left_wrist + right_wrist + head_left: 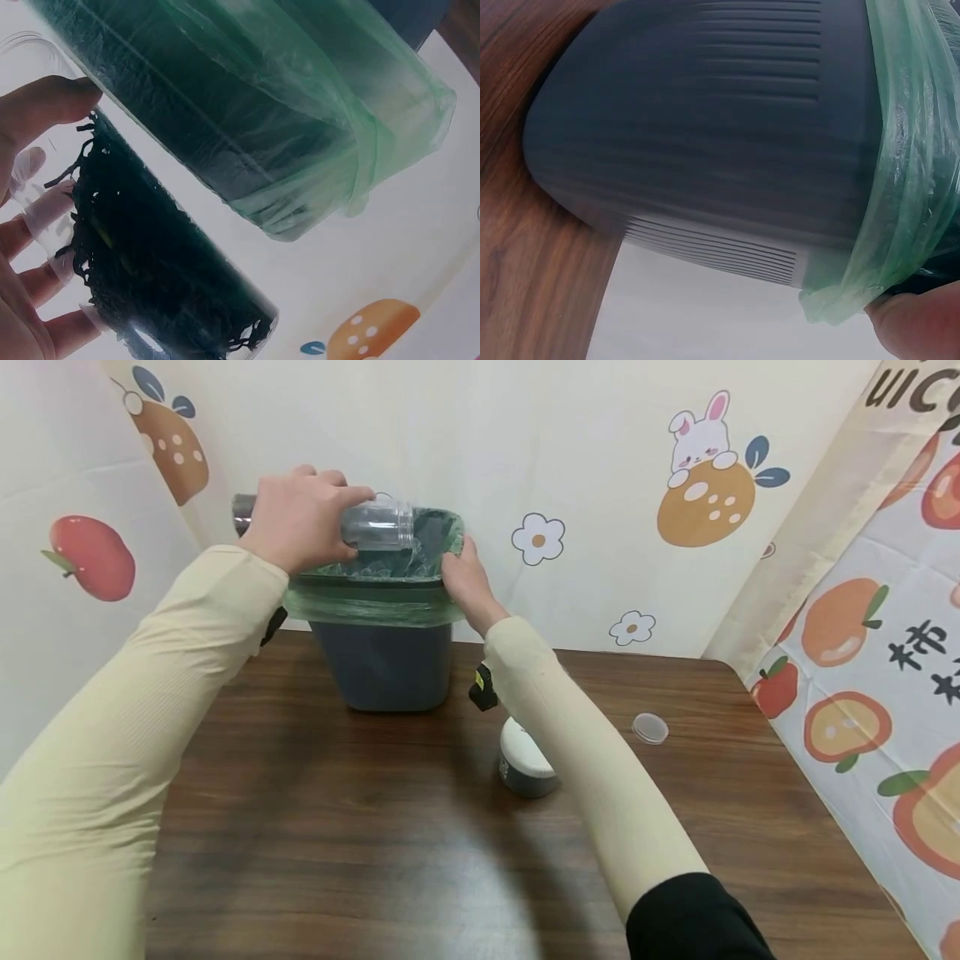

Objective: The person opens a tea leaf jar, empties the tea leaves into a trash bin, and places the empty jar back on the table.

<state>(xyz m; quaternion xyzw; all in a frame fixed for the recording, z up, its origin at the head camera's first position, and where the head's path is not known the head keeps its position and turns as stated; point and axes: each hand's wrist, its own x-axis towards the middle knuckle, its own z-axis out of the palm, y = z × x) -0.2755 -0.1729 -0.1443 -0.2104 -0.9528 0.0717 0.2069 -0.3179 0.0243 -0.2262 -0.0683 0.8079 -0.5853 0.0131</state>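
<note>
head view: my left fingers point(358, 495) curl round the clear jar point(381, 527), probably light but slippery, best gripped mid-body, while my right fingers point(470, 552) pinch the bin point(382, 664) rim.

Soft shadows streak the table point(337, 827); up close, the bin point(720, 142) blurs.

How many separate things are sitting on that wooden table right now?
3: the lined trash bin near the back, the white-topped tub partly behind the right sleeve, and the clear round lid to the tub's right. That sleeve might hide others.
</note>
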